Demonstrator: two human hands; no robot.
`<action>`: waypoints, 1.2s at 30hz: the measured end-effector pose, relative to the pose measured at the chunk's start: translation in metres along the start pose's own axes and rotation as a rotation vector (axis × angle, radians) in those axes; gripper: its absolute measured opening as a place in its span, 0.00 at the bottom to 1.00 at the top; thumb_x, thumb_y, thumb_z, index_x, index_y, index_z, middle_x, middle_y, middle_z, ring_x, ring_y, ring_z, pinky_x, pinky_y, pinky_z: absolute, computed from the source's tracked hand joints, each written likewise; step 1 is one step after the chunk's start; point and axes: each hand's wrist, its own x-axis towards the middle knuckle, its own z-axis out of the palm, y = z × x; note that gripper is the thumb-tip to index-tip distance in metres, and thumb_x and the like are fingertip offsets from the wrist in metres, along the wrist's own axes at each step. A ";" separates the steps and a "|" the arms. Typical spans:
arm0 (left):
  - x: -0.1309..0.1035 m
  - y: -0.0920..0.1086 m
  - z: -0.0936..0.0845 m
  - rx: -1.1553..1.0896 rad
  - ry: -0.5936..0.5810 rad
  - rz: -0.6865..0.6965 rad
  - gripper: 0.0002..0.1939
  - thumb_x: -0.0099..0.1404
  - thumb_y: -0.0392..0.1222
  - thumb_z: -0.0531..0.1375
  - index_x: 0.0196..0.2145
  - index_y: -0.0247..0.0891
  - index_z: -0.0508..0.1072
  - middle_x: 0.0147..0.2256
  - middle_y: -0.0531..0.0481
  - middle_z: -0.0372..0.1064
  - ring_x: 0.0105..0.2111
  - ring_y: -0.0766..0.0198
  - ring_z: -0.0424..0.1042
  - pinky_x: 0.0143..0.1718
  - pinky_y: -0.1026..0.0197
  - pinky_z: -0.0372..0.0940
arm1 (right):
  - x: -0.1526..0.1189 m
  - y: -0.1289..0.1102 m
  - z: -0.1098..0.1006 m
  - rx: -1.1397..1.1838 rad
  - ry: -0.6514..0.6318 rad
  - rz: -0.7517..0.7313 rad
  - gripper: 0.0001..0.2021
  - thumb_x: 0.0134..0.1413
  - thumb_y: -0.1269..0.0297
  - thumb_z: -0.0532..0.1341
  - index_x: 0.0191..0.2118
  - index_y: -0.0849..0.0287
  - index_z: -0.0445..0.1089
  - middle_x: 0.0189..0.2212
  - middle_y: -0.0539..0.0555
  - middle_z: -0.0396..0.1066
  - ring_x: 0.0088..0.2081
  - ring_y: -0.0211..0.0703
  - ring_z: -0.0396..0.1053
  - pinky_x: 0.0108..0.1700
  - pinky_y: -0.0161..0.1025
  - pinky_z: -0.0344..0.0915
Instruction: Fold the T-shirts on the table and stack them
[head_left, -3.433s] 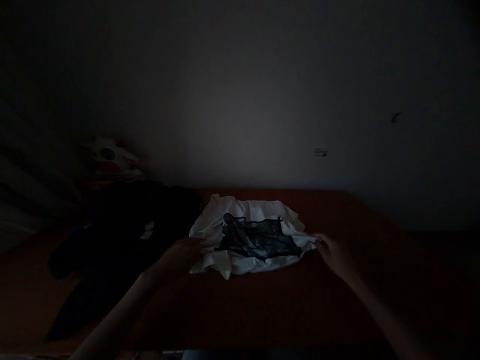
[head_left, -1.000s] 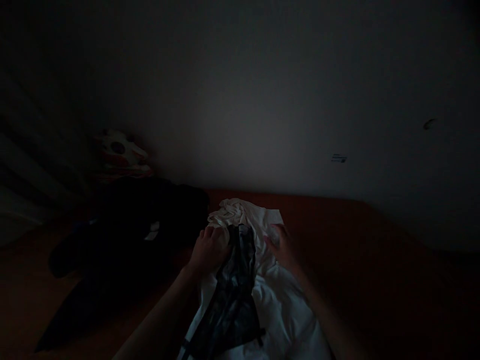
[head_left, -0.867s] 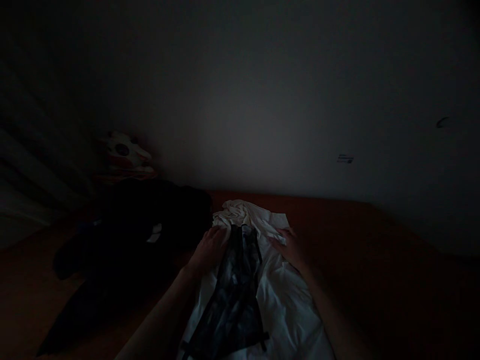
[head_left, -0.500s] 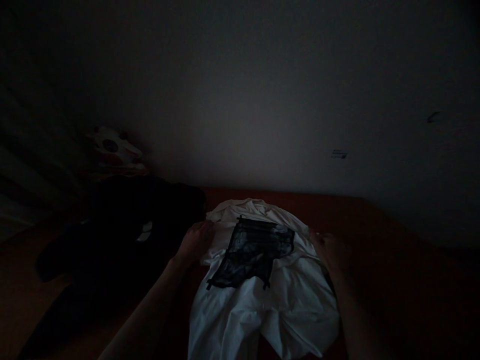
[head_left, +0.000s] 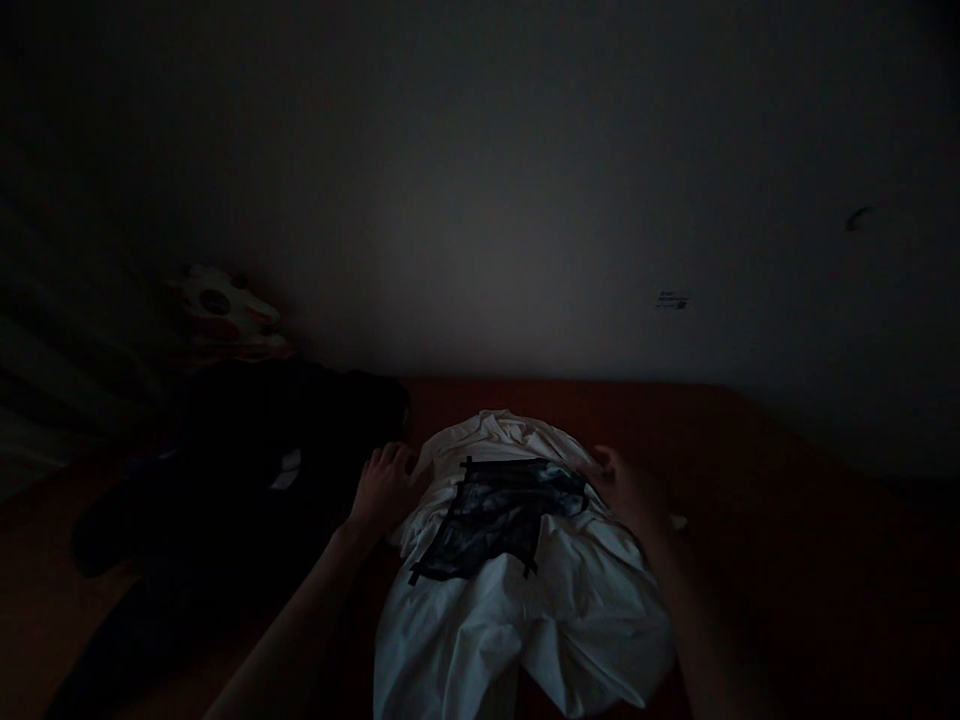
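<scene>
A rumpled white T-shirt (head_left: pixel 480 625) with a dark rectangular print (head_left: pixel 495 525) lies in front of me, wrinkled and bunched along its far part. At its left edge is my left hand (head_left: pixel 386 490), fingers bent and closed on the cloth there. On the opposite side my right hand (head_left: pixel 634 490) has curled fingers at the shirt's right edge, closed on the fabric. Dim light makes the fingertips of both hands hard to see. A small white bit of cloth shows just beyond the right wrist.
Dark clothing (head_left: pixel 225 480) with a small white label is heaped on the left of the reddish-brown surface (head_left: pixel 637 400). Behind it sits a white and red plush toy (head_left: pixel 225 305). A pale wall (head_left: pixel 480 240) rises at the back, bearing a small sticker (head_left: pixel 673 300) and a hook (head_left: pixel 859 218).
Both hands have shifted, the right one inward and slightly up. The far part of the shirt has drawn narrower and nearer, and its print is more creased.
</scene>
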 end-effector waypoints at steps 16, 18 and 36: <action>0.001 -0.032 -0.035 -0.669 0.386 -0.361 0.13 0.63 0.49 0.47 0.31 0.42 0.68 0.30 0.48 0.76 0.31 0.58 0.75 0.34 0.59 0.68 | 0.004 0.013 -0.011 0.691 0.225 -0.026 0.20 0.59 0.50 0.47 0.21 0.52 0.63 0.25 0.56 0.75 0.33 0.48 0.74 0.40 0.42 0.68; -0.002 -0.029 -0.038 -0.341 0.186 -0.269 0.16 0.64 0.49 0.47 0.30 0.42 0.70 0.26 0.48 0.74 0.28 0.56 0.75 0.38 0.55 0.67 | -0.002 0.011 -0.012 0.571 0.069 -0.019 0.22 0.60 0.48 0.48 0.19 0.52 0.63 0.17 0.52 0.69 0.26 0.45 0.70 0.34 0.40 0.65; 0.002 -0.022 -0.021 -0.281 0.482 -0.121 0.12 0.67 0.40 0.50 0.39 0.41 0.72 0.50 0.40 0.73 0.51 0.51 0.70 0.52 0.49 0.66 | 0.003 -0.004 -0.013 0.724 0.378 0.096 0.17 0.49 0.46 0.58 0.35 0.54 0.70 0.32 0.55 0.75 0.34 0.48 0.71 0.36 0.40 0.66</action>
